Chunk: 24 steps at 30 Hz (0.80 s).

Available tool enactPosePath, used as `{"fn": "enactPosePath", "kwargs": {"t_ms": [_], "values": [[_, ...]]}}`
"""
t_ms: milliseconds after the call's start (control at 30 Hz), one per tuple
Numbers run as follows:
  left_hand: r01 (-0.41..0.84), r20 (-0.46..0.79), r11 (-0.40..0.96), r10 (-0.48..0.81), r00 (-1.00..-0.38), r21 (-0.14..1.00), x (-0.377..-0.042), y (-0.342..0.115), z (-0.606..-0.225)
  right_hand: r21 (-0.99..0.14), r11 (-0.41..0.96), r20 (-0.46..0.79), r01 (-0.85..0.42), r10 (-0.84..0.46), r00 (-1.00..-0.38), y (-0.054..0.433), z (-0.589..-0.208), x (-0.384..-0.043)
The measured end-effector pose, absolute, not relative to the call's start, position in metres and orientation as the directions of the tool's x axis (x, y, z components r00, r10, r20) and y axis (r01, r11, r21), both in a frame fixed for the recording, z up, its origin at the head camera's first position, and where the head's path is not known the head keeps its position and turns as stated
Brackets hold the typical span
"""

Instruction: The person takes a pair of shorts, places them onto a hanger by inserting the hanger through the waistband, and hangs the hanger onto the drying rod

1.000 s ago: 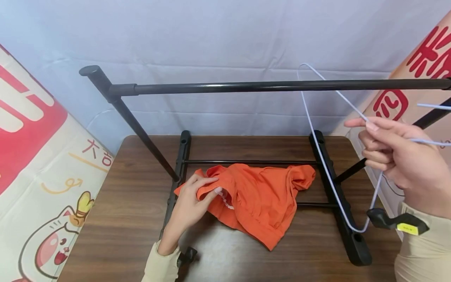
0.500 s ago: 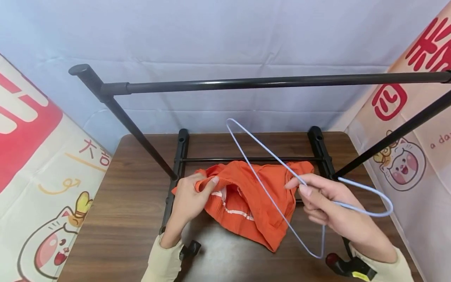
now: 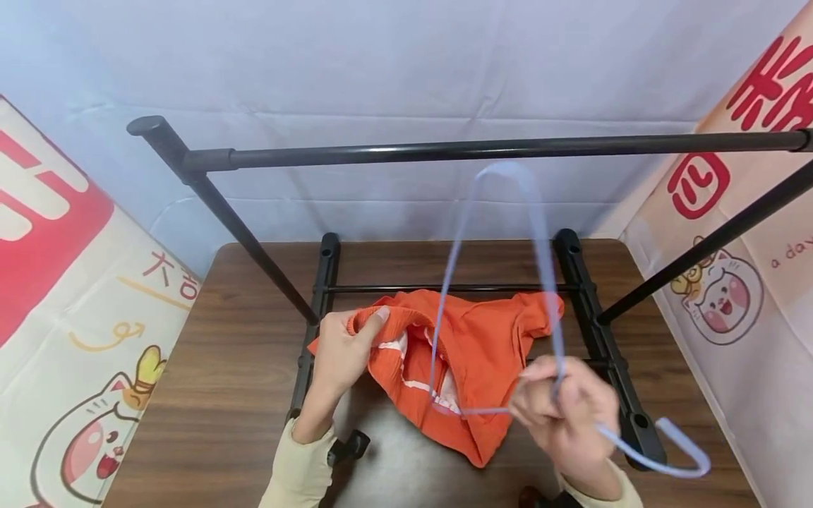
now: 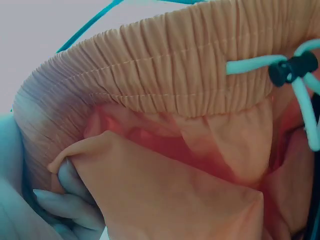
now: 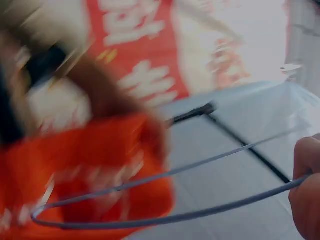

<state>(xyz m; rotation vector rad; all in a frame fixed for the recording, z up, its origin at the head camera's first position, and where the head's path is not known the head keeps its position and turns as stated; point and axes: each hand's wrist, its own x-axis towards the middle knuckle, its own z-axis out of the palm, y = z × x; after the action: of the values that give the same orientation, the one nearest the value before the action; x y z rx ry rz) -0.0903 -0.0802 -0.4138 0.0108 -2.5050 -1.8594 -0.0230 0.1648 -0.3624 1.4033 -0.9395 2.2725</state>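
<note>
Orange shorts (image 3: 492, 331) with an elastic waistband (image 4: 165, 65) lie spread over the rack's base, waist opening towards me. At the opening's left side my left hand (image 3: 343, 356) pinches the waistband between thumb and fingers. A pale drawstring with a black cord lock (image 4: 294, 67) shows in the left wrist view. My right hand (image 3: 568, 416) grips a light blue clothes hanger (image 3: 682, 471) near its neck, blurred by motion. The hanger's hook points right. Its far end overlaps the waist opening in the head view, and one long side rises above the shorts.
A black garment rack stands on the wooden table (image 3: 209, 395), its top bar (image 3: 406, 152) crossing above both hands. The rack's feet (image 3: 610, 353) flank the shorts. Behind hangs a pale cloth backdrop (image 3: 356, 85); printed panels (image 3: 57, 282) stand on both sides.
My right hand has brought the hanger left and down from the far right to the shorts, turning it on the way. The waist opening gapes wider; my left hand has kept its grip there.
</note>
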Motion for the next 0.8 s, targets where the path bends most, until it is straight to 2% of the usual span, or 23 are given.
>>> {"fn": "enactPosePath", "kwargs": {"t_ms": [67,133,200,300,400,633,700,800], "values": [[0.014,0.018,0.271,-0.013,-1.0,0.962,-0.09,-0.082,-0.411,-0.464,-0.518,0.867,-0.719,-0.099,-0.488,0.167,-0.378,-0.024],[0.021,0.023,0.253,-0.004,-1.0,0.967,-0.089,-0.085,-0.409,-0.554,-0.241,0.832,-0.797,-0.151,-0.533,0.175,-0.389,-0.026],[0.03,0.029,0.246,0.009,-1.0,0.969,-0.087,-0.089,-0.406,-0.629,0.005,0.759,-0.778,-0.212,-0.615,0.186,-0.395,-0.029],[0.046,0.038,0.261,0.033,-0.999,0.964,-0.085,-0.094,-0.404,-0.701,0.224,0.612,-0.677,-0.297,-0.733,0.202,-0.391,-0.033],[0.077,0.062,0.327,0.057,-0.996,0.942,-0.082,-0.098,-0.403,-0.722,0.333,0.495,-0.607,-0.364,-0.789,0.217,-0.384,-0.037],[0.206,0.22,0.512,0.033,-0.975,0.834,-0.081,-0.103,-0.402,-0.656,0.293,0.537,-0.696,-0.466,-0.703,0.238,-0.378,-0.047],[0.215,0.257,0.555,0.002,-0.966,0.804,-0.08,-0.104,-0.403,-0.671,0.319,0.51,-0.669,-0.456,-0.729,0.241,-0.378,-0.047],[0.221,0.296,0.579,-0.036,-0.955,0.785,-0.078,-0.105,-0.404,-0.684,0.425,0.435,-0.593,-0.415,-0.799,0.243,-0.376,-0.044]]}}
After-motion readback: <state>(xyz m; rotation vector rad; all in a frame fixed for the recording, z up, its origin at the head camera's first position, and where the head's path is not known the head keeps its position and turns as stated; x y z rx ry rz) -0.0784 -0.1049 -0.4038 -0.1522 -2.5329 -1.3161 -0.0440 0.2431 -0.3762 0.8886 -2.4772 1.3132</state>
